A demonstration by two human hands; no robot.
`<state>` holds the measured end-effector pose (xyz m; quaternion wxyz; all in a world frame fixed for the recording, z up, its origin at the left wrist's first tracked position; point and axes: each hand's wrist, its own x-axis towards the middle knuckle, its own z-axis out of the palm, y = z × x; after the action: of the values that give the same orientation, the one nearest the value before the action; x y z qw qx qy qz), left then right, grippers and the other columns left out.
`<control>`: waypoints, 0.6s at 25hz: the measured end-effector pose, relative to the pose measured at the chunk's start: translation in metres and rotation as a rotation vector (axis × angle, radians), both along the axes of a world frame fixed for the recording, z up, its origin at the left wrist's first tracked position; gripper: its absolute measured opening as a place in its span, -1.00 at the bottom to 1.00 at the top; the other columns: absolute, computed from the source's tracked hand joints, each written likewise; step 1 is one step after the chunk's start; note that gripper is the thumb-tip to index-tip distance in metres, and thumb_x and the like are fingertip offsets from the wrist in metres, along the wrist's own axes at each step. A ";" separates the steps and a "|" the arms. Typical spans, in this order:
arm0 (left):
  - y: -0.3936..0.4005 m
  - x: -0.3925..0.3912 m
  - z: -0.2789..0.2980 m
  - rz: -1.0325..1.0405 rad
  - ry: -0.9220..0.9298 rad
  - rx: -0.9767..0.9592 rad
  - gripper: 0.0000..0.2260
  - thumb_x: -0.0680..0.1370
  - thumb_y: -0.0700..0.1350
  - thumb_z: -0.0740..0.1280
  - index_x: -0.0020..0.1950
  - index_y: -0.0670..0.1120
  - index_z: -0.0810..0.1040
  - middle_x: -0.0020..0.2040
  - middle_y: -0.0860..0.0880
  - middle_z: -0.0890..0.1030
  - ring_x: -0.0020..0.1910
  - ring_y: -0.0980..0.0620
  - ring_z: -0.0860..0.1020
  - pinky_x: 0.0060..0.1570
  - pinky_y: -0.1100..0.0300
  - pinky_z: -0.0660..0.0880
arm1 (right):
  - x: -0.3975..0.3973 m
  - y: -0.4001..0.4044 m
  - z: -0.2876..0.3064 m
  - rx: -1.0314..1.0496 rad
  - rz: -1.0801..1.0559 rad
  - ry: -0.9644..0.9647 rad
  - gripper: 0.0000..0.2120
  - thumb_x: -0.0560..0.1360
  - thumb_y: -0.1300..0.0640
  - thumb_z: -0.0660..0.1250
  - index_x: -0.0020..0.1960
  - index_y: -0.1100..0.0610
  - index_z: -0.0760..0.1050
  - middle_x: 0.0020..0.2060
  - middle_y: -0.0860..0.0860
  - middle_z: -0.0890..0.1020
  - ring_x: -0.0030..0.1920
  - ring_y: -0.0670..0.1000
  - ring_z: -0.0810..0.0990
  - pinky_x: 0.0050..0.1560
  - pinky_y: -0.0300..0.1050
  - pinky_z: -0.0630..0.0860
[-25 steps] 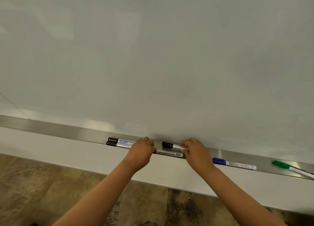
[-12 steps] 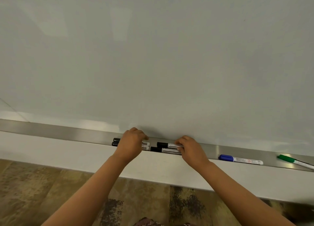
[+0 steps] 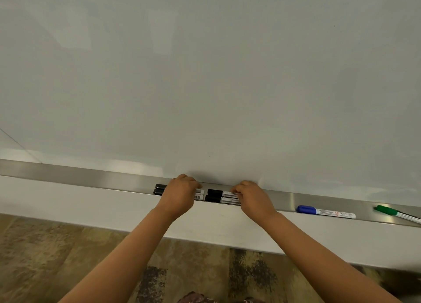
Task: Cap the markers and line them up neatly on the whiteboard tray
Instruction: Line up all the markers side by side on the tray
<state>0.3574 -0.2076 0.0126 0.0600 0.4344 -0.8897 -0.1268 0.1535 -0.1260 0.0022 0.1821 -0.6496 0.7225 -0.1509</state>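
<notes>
Several capped black markers lie on the steel whiteboard tray [image 3: 91, 177]. My left hand [image 3: 180, 194] rests over one pair [image 3: 159, 189], whose black caps stick out to its left and barcoded ends to its right. My right hand [image 3: 252, 198] holds the right ends of a second pair [image 3: 219, 196], stacked front and back, caps pointing left. A blue-capped marker [image 3: 325, 212] lies further right on the tray, and a green-capped marker [image 3: 396, 213] lies tilted at the far right edge.
The blank whiteboard [image 3: 205, 75] fills the view above the tray. A white ledge [image 3: 68, 202] runs under the tray, with patterned carpet [image 3: 41, 257] below it.
Both hands slid along the tray: the left pair and the right pair of black markers are closer together, and the right pair's caps are more nearly even.
</notes>
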 end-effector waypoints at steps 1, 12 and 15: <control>0.001 0.001 -0.001 0.003 0.002 0.004 -0.69 0.51 -0.27 0.17 0.19 -0.07 0.55 0.17 -0.04 0.61 0.17 -0.04 0.47 0.16 0.09 0.45 | 0.001 0.000 0.000 -0.004 0.004 0.008 -0.71 0.50 0.30 0.14 0.10 0.11 0.55 0.02 0.10 0.59 0.08 0.11 0.50 0.01 -0.01 0.49; 0.002 0.002 -0.002 0.003 0.015 0.010 -0.70 0.53 -0.23 0.17 0.20 -0.06 0.54 0.18 -0.02 0.60 0.19 -0.03 0.45 0.17 0.10 0.43 | 0.009 0.000 -0.001 -0.008 0.044 0.084 -0.61 0.49 0.33 0.12 0.22 0.04 0.48 0.09 0.07 0.57 0.16 0.13 0.46 0.07 -0.01 0.44; 0.002 0.004 -0.002 0.006 0.011 0.006 -0.71 0.54 -0.23 0.17 0.20 -0.05 0.54 0.17 -0.02 0.60 0.18 -0.02 0.45 0.17 0.10 0.44 | 0.011 0.000 -0.001 0.000 0.047 0.104 -0.60 0.49 0.33 0.12 0.24 0.03 0.47 0.11 0.07 0.56 0.17 0.13 0.45 0.07 -0.02 0.44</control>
<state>0.3610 -0.2052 0.0102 0.0640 0.4367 -0.8876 -0.1318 0.1644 -0.1264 0.0012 0.1476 -0.6733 0.7157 -0.1127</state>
